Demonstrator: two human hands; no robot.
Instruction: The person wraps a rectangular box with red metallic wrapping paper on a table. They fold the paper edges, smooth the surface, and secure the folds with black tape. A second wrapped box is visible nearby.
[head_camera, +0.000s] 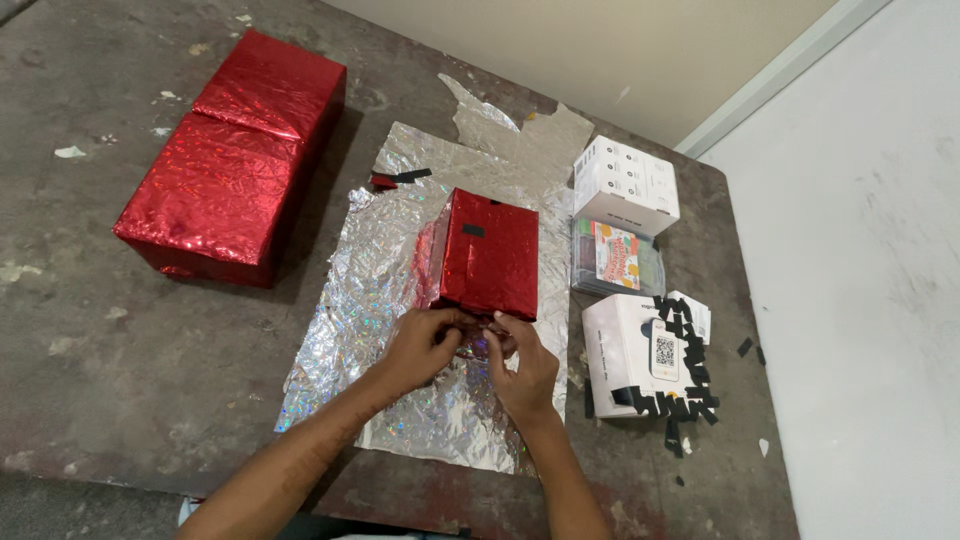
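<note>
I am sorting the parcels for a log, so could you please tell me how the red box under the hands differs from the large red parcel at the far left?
The red box is smaller and lies on a silver foil sheet; the large red parcel sits on the bare table. The box's near end is unfinished, with the left hand and right hand on it; nothing touches the parcel. Both wear shiny red foil.

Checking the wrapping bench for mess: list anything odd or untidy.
Black tape strips stick out around the white box. Torn paper scraps litter the worn table. Silver foil sheet is crumpled.
</note>
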